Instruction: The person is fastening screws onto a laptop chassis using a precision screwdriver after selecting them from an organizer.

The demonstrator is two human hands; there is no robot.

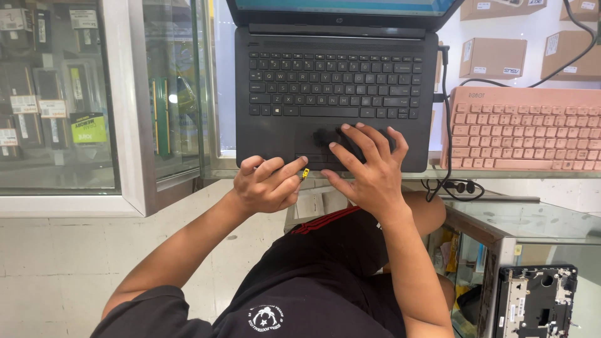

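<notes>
Dark shirt and black shorts of the seated person fill the bottom of the view, both bare arms reaching forward from them. At the near edge of the glass desk (pixel 219 168), the left hand (pixel 266 186) is curled into a loose fist, its fingers (pixel 283 173) drawn together around a small yellow-tipped plug (pixel 305 173) that pokes out toward the right hand. Just beside it, the right hand (pixel 369 169) lies spread on the black laptop (pixel 335 87), fingers (pixel 362 139) apart and resting on the touchpad (pixel 319 145) and palm rest; nothing is gripped there. Beyond those fingertips runs the laptop keyboard, then the hinge and the lower strip of the lit screen. Right of the right hand lies a pink keyboard (pixel 523 128), with a black cable (pixel 447 125) hanging down between it and the laptop. Small cardboard boxes (pixel 493 57) sit farther off on that side. Left of the left hand stands a glass display case (pixel 59 94). The plug looks light, rigid and tiny, best pinched by its moulded body behind the tip. The laptop seems stiff and fairly heavy, better held at both side edges of its base than by the screen
</notes>
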